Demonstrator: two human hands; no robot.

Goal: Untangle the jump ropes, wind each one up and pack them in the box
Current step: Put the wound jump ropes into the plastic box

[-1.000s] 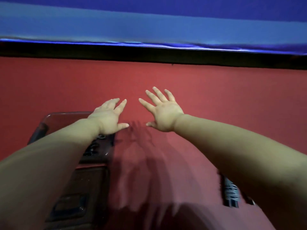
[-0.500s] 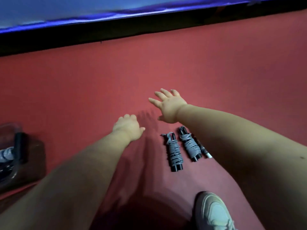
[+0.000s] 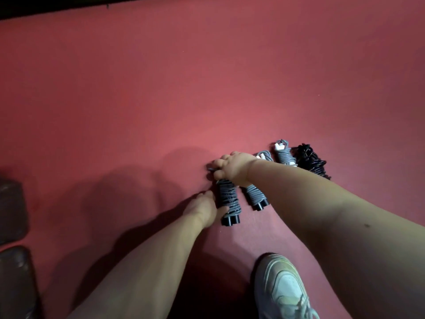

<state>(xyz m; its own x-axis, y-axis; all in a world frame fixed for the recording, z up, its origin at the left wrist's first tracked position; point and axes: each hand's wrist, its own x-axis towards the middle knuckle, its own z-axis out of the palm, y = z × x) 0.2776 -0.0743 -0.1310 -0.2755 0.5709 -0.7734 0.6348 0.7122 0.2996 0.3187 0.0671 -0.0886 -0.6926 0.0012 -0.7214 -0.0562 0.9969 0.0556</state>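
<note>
Several wound jump ropes lie side by side on the red floor. The leftmost grey rope bundle [image 3: 228, 199] has black handle ends pointing toward me. My right hand [image 3: 231, 167] is closed over its far end. My left hand [image 3: 205, 209] grips its near left side by the handles. A second grey bundle [image 3: 255, 196] lies just to the right, partly under my right wrist. Further right sit a grey bundle with white handles [image 3: 284, 153] and a black rope bundle [image 3: 310, 161]. The box is not clearly in view.
My shoe [image 3: 284, 288] stands on the red floor at the bottom right. Two dark brown blocks [image 3: 11, 210] sit at the left edge. A dark strip runs along the far top left corner.
The view has tilted down and right. Both hands dropped from open in the air onto the leftmost grey bundle and closed on it. More bundles came into view on the right.
</note>
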